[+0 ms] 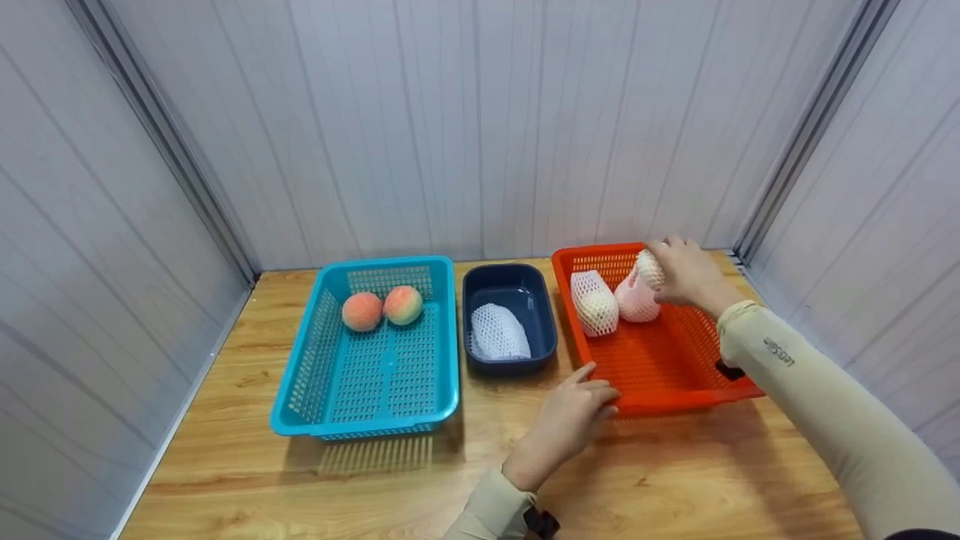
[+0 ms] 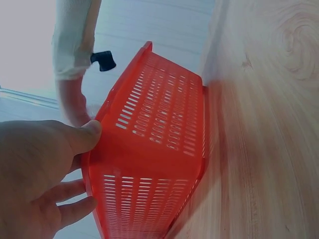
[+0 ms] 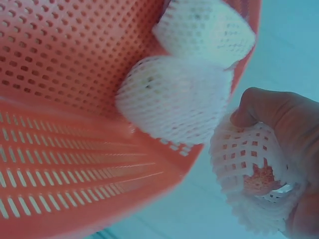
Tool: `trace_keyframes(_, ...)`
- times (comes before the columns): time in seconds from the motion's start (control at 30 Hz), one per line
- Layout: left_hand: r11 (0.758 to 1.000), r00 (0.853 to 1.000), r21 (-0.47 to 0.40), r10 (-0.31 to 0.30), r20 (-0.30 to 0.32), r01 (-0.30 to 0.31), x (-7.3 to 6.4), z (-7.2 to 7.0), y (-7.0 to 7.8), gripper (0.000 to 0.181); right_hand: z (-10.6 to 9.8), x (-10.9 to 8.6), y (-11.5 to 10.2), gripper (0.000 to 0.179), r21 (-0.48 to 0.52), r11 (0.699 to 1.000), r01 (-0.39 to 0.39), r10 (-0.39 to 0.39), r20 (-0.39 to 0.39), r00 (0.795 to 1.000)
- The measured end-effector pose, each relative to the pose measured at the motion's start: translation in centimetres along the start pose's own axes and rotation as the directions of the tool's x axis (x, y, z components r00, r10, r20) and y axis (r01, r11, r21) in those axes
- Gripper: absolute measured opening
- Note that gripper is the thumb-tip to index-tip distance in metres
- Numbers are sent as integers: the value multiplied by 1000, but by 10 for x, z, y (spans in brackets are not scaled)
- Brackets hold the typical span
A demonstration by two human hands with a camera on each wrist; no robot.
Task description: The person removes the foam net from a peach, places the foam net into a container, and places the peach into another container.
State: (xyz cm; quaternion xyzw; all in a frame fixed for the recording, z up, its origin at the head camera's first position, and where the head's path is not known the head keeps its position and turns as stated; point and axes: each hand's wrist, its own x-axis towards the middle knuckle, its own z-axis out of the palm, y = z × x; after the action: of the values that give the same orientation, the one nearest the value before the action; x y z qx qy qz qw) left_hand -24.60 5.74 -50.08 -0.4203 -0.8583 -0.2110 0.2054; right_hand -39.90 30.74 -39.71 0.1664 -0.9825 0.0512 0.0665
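My right hand (image 1: 686,274) grips a peach in a white foam net (image 3: 256,174) above the far side of the red basket (image 1: 652,375). Pinkish fruit shows through the mesh in the right wrist view. Below it, a peach in a pink foam net (image 1: 637,301) and a fruit in a cream foam net (image 1: 598,309) lie inside the basket. At the basket's near left corner, my left hand (image 1: 566,412) holds the rim, its thumb (image 2: 89,132) against the plastic and the other fingers along the edge.
A blue basket (image 1: 296,360) on the left holds two bare peaches (image 1: 362,311). Between the baskets stands a dark blue tub (image 1: 544,330) with a white foam net (image 1: 500,332) in it. Panelled walls (image 1: 480,135) enclose the wooden table (image 1: 360,495) at the back and sides.
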Motion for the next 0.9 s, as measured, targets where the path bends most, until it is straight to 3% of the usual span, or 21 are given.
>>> trace_keyframes(0.27, 1000, 1000, -9, -7, -8, 7, 0, 1, -2, 11, -8, -18, -27, 91, 77, 995, 64, -60, -55, 997)
trace_keyframes(0.57, 1000, 1000, 12, 18, -4, -18, 3, -2, -1, 14, -18, -42, -49, 85, 129, 974, 187, -173, -113, 978)
trace_keyframes(0.9, 998, 994, 44, 32, 104, -37, -3, -8, -5, 30, -21, -66, -77, 81, 152, 950, 272, -248, -158, 956)
